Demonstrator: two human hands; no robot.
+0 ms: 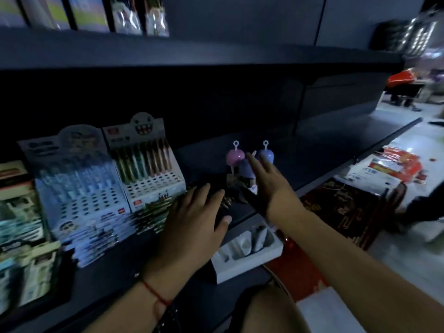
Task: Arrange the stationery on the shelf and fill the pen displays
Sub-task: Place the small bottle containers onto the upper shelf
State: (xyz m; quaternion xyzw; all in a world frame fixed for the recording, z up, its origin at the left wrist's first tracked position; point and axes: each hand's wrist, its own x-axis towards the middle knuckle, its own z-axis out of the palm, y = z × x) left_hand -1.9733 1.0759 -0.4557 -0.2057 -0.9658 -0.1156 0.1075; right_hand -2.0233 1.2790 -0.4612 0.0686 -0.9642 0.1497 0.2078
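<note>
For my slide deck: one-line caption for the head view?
Both open hands, left hand and right hand, reach toward a dim shelf beside pen displays.

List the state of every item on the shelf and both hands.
Monster pen display: upright, rear rows filled, front holes empty.
Cartoon pen display: upright, front holes empty.
Pink capsule: upright.
Blue capsule: upright.
Left hand: open, on dark pens.
Right hand: open.

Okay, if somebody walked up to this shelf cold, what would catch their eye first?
Probably the two bare hands over the dark shelf: the left hand rests on a dark bundle, the right hand reaches with straight fingers toward the pink round charm and blue round charm. To their left stands the white cardboard pen display with a toothy ghost topper, its front holes unfilled.
</note>
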